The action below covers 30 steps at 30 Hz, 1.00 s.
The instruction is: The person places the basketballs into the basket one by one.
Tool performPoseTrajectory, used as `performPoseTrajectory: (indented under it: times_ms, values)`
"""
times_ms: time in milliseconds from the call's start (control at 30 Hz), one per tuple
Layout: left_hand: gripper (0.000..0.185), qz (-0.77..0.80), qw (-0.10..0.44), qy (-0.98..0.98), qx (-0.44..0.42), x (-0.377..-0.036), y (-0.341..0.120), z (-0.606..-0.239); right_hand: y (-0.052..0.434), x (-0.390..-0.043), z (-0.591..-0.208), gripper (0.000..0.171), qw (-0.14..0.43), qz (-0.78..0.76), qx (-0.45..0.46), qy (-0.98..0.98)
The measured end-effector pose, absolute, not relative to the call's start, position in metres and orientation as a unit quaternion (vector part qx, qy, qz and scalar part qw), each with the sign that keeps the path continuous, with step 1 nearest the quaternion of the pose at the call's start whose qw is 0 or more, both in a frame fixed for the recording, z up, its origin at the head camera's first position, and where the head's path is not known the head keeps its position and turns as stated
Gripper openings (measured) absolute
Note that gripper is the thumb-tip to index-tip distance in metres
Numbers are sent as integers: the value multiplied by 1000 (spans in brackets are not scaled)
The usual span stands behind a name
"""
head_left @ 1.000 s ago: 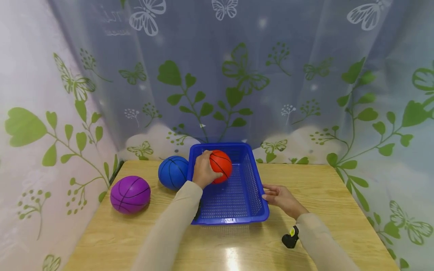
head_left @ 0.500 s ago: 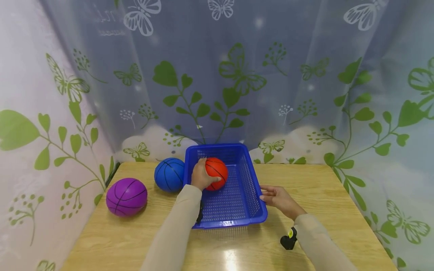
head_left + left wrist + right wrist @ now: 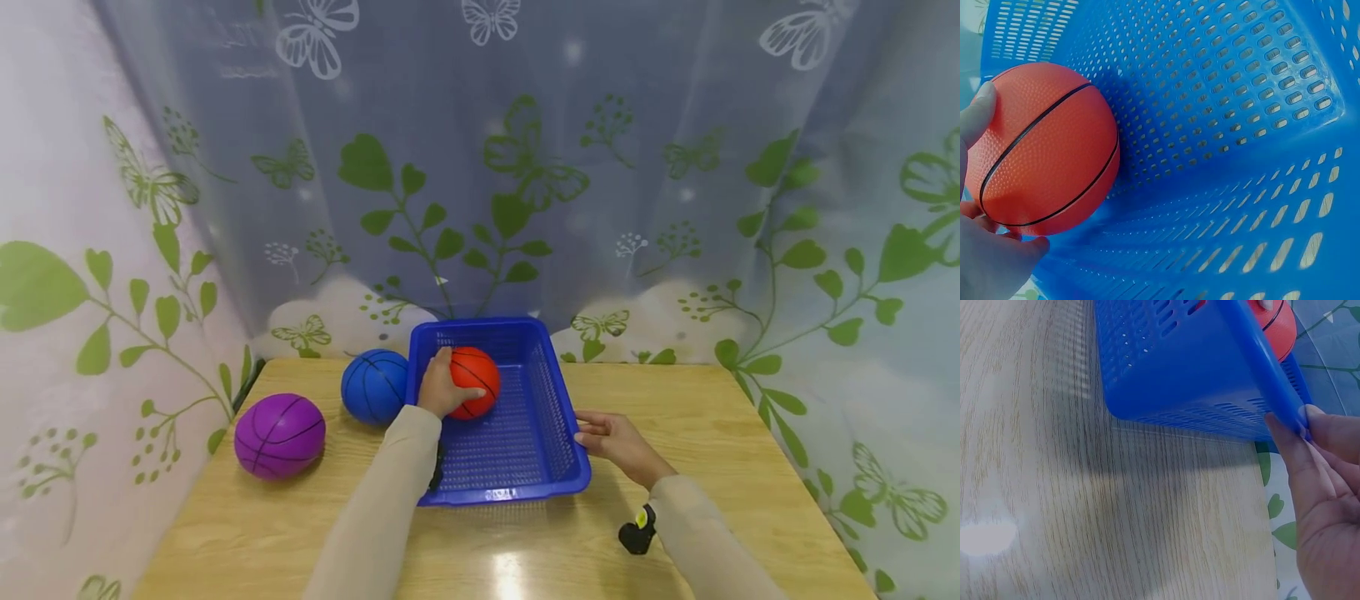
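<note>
A small orange-red basketball (image 3: pixel 480 379) sits inside a blue plastic basket (image 3: pixel 510 493), against its left part. My left hand (image 3: pixel 441 388) grips the ball from its left side. In the left wrist view the thumb and fingers lie around the ball (image 3: pixel 1054 150), close to the perforated basket floor (image 3: pixel 1235 81). My right hand (image 3: pixel 624 446) holds the basket's right rim. Seen from the right wrist, thumb and fingers of that hand (image 3: pixel 1329 487) pinch the rim (image 3: pixel 1260 356) between them.
A blue basketball (image 3: pixel 373 387) stands just left of the basket, and a purple basketball (image 3: pixel 280 436) lies farther left on the wooden table (image 3: pixel 660 383). A patterned curtain (image 3: pixel 450 167) hangs behind the table. A black device (image 3: pixel 637 532) shows by the right sleeve.
My left hand has brought the orange-red basketball lower and slightly left within the basket. The right hand stays on the rim. The head view has shifted a little.
</note>
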<state>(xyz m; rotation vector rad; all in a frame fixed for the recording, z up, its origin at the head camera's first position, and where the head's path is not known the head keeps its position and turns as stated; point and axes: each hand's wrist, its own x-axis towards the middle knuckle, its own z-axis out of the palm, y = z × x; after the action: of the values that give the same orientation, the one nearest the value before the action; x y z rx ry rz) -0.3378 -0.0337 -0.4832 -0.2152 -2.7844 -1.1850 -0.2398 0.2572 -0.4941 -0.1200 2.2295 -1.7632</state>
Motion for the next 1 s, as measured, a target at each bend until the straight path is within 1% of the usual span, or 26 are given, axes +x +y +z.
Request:
performPoseTrajectory:
  times_ms: [200,467,667,833,1000]
  values:
    - [101,-393,48,-915,-83,-338,-32,-481,260,-237,-494,54,148,-614,-34,775]
    - [99,-394,43,-913,-94,-333,-38,-468,257,-236,-493,53,152,-630,-45,760]
    - [101,-380,40,-917,-110,-337,-44,-460,256,-237,-493,52,150,-639,-52,753]
    - [103,-374,32,-919,-121,-333,-54,-446,256,-237,-495,52,148,-638,-49,754]
    - [103,-366,38,-920,-138,-327,-74,-435,254,-236,-495,51,150,-641,-39,752]
